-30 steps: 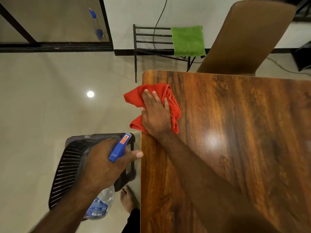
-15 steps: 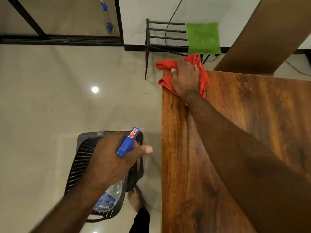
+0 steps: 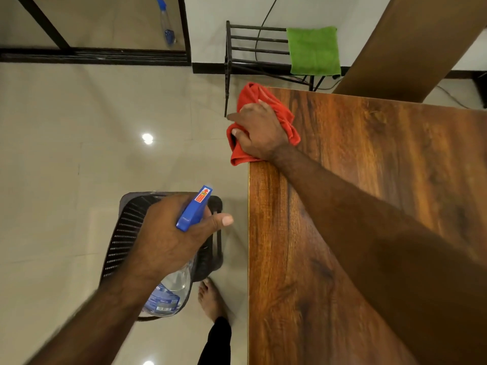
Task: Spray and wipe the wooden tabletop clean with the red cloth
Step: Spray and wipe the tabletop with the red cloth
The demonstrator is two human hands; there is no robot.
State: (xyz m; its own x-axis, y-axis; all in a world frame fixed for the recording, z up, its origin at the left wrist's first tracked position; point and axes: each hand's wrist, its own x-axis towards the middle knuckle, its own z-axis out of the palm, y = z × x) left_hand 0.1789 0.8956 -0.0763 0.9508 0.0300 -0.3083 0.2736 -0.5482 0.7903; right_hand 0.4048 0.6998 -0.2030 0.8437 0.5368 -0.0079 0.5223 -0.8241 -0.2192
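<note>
The wooden tabletop (image 3: 342,180) fills the right side of the view. My right hand (image 3: 259,130) presses the bunched red cloth (image 3: 266,101) onto the table's far left corner, and part of the cloth hangs over the left edge. My left hand (image 3: 168,238) is off the table to the left, above the floor. It grips a clear spray bottle (image 3: 171,291) by its blue trigger head (image 3: 195,208), nozzle pointing up and to the right.
A black perforated plastic chair (image 3: 126,233) stands under my left hand beside the table. A dark metal rack (image 3: 253,48) with a green cloth (image 3: 313,50) is by the far wall. A brown chair back (image 3: 411,40) rises behind the table. My bare foot (image 3: 210,299) is on the tiled floor.
My right hand swept the red cloth from the left edge up to the far corner, then pulled it slightly back along the left edge. The left hand kept holding the bottle.
</note>
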